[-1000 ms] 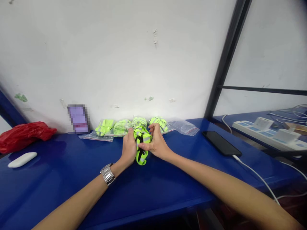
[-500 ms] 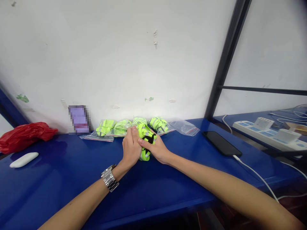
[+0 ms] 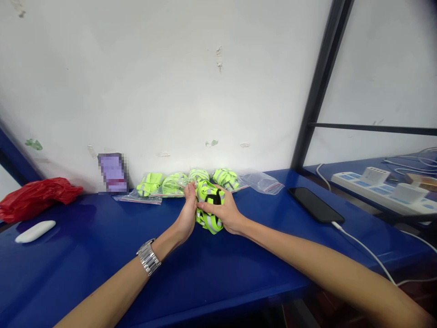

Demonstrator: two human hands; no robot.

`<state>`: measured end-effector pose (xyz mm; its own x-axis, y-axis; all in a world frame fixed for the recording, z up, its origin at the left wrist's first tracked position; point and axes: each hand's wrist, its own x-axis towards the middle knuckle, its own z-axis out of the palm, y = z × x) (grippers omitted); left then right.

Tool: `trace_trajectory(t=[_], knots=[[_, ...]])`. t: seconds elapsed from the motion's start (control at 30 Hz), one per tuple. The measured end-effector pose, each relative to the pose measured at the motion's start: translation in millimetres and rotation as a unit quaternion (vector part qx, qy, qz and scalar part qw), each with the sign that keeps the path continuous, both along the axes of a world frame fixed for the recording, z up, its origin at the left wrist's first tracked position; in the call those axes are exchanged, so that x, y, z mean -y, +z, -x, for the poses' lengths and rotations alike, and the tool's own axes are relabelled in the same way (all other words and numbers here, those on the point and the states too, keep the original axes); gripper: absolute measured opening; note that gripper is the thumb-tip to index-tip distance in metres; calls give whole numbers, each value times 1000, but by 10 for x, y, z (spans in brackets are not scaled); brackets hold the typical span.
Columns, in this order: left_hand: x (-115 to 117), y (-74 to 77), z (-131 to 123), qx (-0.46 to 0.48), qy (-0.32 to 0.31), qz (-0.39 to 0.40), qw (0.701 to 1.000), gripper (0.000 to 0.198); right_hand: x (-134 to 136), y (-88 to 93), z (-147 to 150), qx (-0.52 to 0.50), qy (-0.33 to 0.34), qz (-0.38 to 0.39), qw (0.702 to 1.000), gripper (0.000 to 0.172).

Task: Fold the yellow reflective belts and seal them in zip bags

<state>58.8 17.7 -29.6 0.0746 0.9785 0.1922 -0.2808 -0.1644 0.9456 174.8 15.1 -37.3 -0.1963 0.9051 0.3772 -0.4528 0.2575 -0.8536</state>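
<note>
A bundle of bright yellow-green strap with grey reflective bands and black parts is between my two hands, above the blue table. My right hand wraps round its right side, thumb across the front. Against the bundle's left side lies my left hand, its fingers pointing up and partly hidden; a silver watch is on that wrist. Behind them, several similar bundles in clear bags lie in a row along the wall. At the row's right end is a flat clear zip bag.
A red plastic bag and a white case are at the left. A blurred phone leans on the wall. To the right are a black phone on a white cable and a power strip.
My left hand has shifted slightly left and turned, with its palm flatter against the bundle. More of the bundle shows between my hands, and its lower part now bulges further down and right.
</note>
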Motion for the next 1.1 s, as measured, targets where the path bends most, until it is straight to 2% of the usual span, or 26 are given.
trace_trajectory(t=[0.1, 0.3, 0.47, 0.63, 0.77, 0.87, 1.0, 1.1], knots=[[62, 87, -23, 38, -14, 57, 998, 58, -6, 14, -24, 0, -13, 16, 1000, 47], [57, 140, -18, 65, -113, 73, 989, 56, -60, 51, -98, 14, -12, 39, 999, 41], [42, 140, -31, 55, -89, 88, 991, 63, -77, 44, -121, 23, 5, 41, 999, 45], [104, 185, 0, 11, -128, 85, 988, 79, -65, 7, -154, 30, 35, 29, 999, 50], [132, 218, 22, -29, -126, 92, 987, 79, -47, 17, -157, 35, 52, 37, 997, 56], [136, 234, 19, -21, -123, 97, 988, 77, -31, 35, -136, 31, 40, 32, 998, 59], [145, 240, 5, -2, -149, 87, 985, 77, -39, 44, -125, 31, 22, 29, 999, 54], [116, 246, 21, -22, -169, 77, 982, 78, -70, 47, -139, 29, -19, 41, 999, 55]])
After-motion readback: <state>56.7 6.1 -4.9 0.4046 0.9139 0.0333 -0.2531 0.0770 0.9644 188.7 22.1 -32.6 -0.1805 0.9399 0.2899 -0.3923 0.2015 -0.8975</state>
